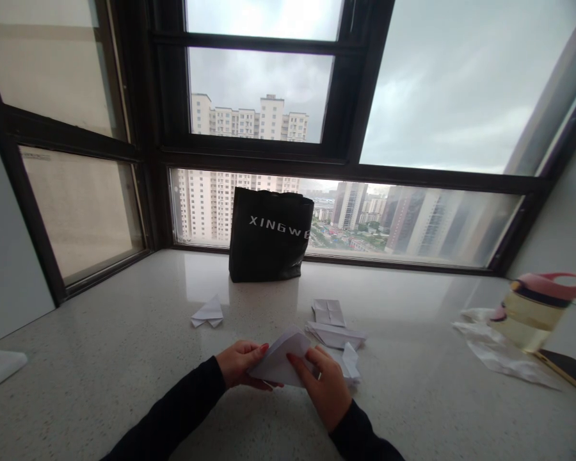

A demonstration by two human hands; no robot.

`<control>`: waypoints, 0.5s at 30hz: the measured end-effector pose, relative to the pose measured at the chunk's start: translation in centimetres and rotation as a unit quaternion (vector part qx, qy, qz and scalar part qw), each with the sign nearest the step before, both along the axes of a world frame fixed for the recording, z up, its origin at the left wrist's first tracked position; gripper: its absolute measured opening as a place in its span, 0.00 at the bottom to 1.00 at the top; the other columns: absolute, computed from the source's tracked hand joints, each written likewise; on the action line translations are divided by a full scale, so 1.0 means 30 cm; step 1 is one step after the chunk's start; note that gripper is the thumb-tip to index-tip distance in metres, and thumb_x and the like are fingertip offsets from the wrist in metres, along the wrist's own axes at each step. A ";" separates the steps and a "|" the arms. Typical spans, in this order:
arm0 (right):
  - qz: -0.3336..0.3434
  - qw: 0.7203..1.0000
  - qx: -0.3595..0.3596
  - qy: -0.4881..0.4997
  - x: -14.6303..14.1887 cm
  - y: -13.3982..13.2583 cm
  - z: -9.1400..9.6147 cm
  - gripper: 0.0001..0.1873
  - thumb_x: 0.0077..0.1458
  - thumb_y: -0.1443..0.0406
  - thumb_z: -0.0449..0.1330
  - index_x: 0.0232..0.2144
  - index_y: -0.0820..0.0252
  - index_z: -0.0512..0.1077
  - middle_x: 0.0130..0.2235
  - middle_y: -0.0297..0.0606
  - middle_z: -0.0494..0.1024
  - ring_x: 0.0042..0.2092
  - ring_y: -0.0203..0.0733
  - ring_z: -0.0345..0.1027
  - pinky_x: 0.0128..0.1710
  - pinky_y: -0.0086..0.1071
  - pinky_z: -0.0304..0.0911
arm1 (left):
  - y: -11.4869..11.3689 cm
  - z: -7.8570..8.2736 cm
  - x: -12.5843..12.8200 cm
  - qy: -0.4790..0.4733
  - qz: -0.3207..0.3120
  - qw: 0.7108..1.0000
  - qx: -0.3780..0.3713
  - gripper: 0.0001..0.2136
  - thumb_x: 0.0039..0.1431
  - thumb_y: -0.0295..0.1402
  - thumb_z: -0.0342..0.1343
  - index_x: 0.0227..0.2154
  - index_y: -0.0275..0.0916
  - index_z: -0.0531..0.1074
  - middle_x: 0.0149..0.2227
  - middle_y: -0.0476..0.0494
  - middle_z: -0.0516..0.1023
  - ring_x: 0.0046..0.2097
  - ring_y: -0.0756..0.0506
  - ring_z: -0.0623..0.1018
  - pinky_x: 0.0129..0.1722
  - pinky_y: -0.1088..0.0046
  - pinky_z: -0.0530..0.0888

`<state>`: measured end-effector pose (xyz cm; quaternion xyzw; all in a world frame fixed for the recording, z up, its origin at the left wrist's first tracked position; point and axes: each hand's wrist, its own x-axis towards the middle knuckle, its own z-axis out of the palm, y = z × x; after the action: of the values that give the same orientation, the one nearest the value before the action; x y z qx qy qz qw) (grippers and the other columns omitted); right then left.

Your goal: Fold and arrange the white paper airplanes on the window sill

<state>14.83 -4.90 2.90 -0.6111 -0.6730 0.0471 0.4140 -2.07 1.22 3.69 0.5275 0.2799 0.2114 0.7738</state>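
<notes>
A folded sheet of white paper (284,353) is held between both hands, just above the speckled white sill (148,384). My left hand (244,363) pinches its left edge, thumb on top and fingers underneath. On the paper's right side, my right hand (324,378) is closed, with the thumb resting on the face of the paper and the fingers curled at the edge. Several folded white papers (336,333) lie just beyond my right hand, partly hidden by it. Farther left, a small folded paper piece (208,312) lies alone.
A black bag (271,240) with white lettering stands against the window. At the right, a bottle with a pink lid (537,310) stands by crumpled tissue (502,352) and a dark flat object (571,370). A white object (0,368) lies at the left edge.
</notes>
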 end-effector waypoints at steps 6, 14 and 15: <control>0.012 0.999 -0.011 0.039 0.001 0.003 -0.002 0.19 0.49 0.55 0.49 0.21 0.62 0.71 0.21 0.37 0.68 0.27 0.39 0.61 0.26 0.28 0.55 | -0.008 -0.004 0.005 -0.007 0.005 1.000 -0.012 0.22 0.41 0.45 0.56 0.33 0.30 0.69 0.27 0.39 0.76 0.31 0.43 0.76 0.33 0.70 0.69; 0.022 0.996 -0.014 0.089 0.002 0.010 0.000 0.16 0.47 0.57 0.51 0.21 0.62 0.71 0.21 0.36 0.70 0.27 0.40 0.62 0.26 0.29 0.56 | -0.022 0.010 0.009 0.005 -0.012 1.000 0.015 0.21 0.41 0.43 0.57 0.34 0.29 0.70 0.29 0.39 0.76 0.32 0.46 0.75 0.36 0.71 0.68; 0.017 0.996 -0.010 0.082 0.003 0.011 -0.001 0.16 0.47 0.57 0.51 0.20 0.62 0.70 0.20 0.36 0.69 0.26 0.40 0.62 0.26 0.29 0.56 | -0.022 0.010 0.008 0.007 -0.020 0.999 0.029 0.20 0.41 0.41 0.57 0.35 0.30 0.70 0.29 0.39 0.76 0.33 0.46 0.75 0.37 0.72 0.68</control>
<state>14.92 -4.58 2.88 -0.5981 -0.6465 0.1105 0.4606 -1.82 0.57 4.00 0.5569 0.2683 0.1999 0.7602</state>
